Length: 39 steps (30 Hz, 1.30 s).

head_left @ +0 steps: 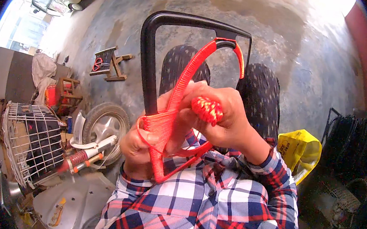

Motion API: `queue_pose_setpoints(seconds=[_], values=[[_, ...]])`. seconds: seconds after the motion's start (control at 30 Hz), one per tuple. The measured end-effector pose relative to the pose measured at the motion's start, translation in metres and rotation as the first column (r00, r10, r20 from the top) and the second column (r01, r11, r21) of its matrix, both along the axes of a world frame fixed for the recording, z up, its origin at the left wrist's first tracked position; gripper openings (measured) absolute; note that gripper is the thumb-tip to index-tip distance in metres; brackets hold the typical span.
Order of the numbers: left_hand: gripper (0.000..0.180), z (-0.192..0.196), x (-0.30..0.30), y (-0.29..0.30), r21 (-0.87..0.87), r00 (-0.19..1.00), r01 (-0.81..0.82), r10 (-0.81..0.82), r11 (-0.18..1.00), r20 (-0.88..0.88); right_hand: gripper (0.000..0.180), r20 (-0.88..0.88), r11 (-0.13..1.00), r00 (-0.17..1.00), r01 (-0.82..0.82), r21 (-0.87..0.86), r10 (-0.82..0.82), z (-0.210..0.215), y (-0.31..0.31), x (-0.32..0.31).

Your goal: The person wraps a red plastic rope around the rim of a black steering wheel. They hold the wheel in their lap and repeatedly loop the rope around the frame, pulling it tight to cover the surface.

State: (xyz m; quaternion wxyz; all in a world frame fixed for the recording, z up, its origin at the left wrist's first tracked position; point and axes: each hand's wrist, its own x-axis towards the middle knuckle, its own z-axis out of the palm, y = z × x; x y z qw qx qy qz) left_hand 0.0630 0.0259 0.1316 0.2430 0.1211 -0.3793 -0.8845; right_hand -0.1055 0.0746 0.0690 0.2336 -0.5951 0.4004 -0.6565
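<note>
In front of my chest stands a black frame (147, 54) with rounded corners, its upper part bare. Red cord (185, 82) is wound tightly round a curved bar joined to it and round its lower left corner. My left hand (139, 150) is closed round that wrapped corner, with a strand of cord crossing over its fingers. Just right of the curved bar, my right hand (231, 118) grips a thick bundle of red and yellow cord (207, 109), whose looped end pokes out toward me. Part of the left hand's fingers is hidden behind the wrapping.
A low wooden stool (117, 67) with red-handled scissors (97, 64) on it stands at the left. Nearer are a wheel (106, 127), a white wire basket (33, 140) and loose vehicle parts. A yellow plastic bag (298, 153) and several dark frames (351, 140) are at the right.
</note>
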Motion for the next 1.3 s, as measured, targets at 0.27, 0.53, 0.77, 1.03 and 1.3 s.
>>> queue_pose_setpoints(seconds=[0.27, 0.53, 0.77, 1.03, 1.3], values=[[0.102, 0.001, 0.004, 0.001, -0.010, 1.000, 0.002, -0.002, 1.000, -0.014, 0.035, -0.095, 0.996, 0.993, 0.071, 0.051, -0.066, 0.008, 0.003, 0.000], [0.102, 0.003, 0.004, 0.004, -0.024, 1.000, 0.001, -0.001, 1.000, -0.012, 0.034, -0.123, 0.998, 0.990, 0.067, 0.019, -0.064, 0.008, 0.003, -0.001], [0.103, 0.004, 0.003, 0.002, -0.037, 1.000, -0.003, 0.002, 0.999, -0.018, 0.032, 0.033, 0.983, 0.998, -0.053, 0.177, 0.048, 0.002, 0.009, -0.002], [0.105, -0.002, -0.005, 0.003, -0.113, 0.998, -0.049, 0.054, 0.992, 0.043, 0.032, -0.036, 0.991, 0.997, 0.068, 0.118, -0.064, 0.000, 0.007, 0.002], [0.106, -0.014, -0.017, 0.009, -0.278, 0.974, -0.131, 0.176, 0.952, 0.143, 0.045, -0.201, 0.988, 0.968, 0.154, -0.004, -0.151, 0.001, 0.005, -0.003]])
